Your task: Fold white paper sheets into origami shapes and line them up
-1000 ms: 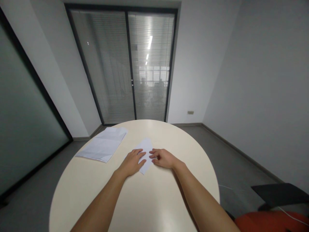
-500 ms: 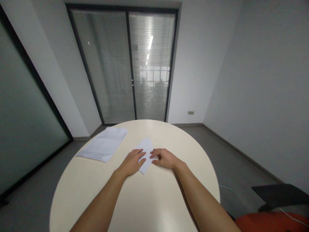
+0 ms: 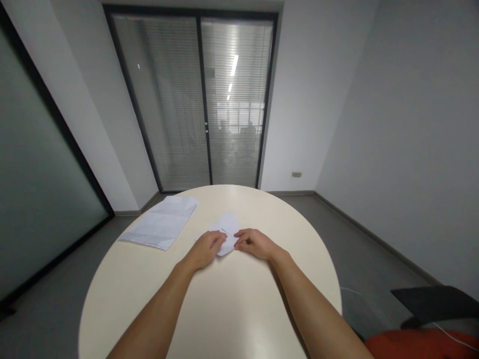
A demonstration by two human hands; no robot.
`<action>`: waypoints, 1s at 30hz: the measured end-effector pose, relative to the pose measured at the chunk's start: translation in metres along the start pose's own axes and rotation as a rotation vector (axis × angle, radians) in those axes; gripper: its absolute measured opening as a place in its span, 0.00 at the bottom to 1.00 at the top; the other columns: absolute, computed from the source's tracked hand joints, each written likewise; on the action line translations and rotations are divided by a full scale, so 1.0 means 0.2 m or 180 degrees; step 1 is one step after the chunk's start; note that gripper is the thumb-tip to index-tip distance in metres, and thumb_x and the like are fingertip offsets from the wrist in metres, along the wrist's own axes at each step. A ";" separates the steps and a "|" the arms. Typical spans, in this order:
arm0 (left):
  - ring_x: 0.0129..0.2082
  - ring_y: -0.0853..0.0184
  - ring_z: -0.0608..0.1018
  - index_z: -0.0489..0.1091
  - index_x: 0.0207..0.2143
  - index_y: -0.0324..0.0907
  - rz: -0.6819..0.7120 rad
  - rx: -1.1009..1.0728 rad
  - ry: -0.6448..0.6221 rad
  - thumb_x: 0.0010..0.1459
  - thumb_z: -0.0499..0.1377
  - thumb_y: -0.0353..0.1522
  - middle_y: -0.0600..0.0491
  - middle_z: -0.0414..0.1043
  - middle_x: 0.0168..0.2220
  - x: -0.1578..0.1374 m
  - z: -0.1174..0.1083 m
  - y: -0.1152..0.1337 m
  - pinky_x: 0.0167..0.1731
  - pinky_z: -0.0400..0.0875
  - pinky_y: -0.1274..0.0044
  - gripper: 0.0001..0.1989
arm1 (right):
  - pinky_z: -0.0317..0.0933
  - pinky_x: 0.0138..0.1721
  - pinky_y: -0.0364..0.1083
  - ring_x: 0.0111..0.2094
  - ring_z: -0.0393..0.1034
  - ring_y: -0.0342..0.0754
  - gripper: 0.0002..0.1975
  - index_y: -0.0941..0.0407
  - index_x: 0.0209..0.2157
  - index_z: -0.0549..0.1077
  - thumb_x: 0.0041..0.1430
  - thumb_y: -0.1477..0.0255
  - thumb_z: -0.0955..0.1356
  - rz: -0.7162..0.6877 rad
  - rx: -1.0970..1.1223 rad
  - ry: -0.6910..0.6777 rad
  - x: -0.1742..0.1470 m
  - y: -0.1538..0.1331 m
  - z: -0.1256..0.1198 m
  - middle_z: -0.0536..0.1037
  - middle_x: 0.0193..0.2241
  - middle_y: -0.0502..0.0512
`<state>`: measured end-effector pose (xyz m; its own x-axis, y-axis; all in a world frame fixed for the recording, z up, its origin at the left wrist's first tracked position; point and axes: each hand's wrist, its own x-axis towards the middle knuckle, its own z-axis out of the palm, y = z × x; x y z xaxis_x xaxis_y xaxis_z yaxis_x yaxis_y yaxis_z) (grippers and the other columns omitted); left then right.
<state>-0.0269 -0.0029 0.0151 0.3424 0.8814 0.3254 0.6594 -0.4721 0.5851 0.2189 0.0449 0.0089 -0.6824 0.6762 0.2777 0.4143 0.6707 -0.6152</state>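
A small folded sheet of white paper [image 3: 227, 222] lies on the round cream table [image 3: 224, 304], between my two hands. My left hand [image 3: 208, 248] is closed on its left side, with thumb and fingertips together over the paper. On the opposite edge, my right hand [image 3: 254, 243] pinches the paper between thumb and fingers. A part of the paper stands raised between the hands, with a dark line of shadow along a fold. Part of its left side is hidden under my left hand.
At the table's far left lies a larger stack of creased white paper [image 3: 160, 222]. A chair with a red seat [image 3: 419, 344] and a black armrest [image 3: 436, 301] stands at the lower right. Beyond the table is a glass door with blinds [image 3: 235, 149].
The paper's lower point has lifted and folded up, so its near end is now rounded. My left fingers have drawn together, and my right fingers have closed on the right edge.
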 end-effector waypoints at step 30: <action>0.34 0.64 0.77 0.74 0.43 0.43 -0.0326 0.0087 0.0201 0.66 0.52 0.39 0.51 0.78 0.35 0.02 0.01 -0.03 0.37 0.67 0.75 0.14 | 0.62 0.47 0.47 0.42 0.72 0.50 0.13 0.57 0.42 0.79 0.68 0.68 0.64 -0.0053 -0.0462 0.0287 0.01 0.03 0.02 0.81 0.41 0.59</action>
<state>-0.0266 0.0038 0.0115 0.2302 0.9219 0.3116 0.7070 -0.3785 0.5974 0.2168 0.0487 0.0034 -0.6357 0.6849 0.3560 0.4906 0.7146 -0.4987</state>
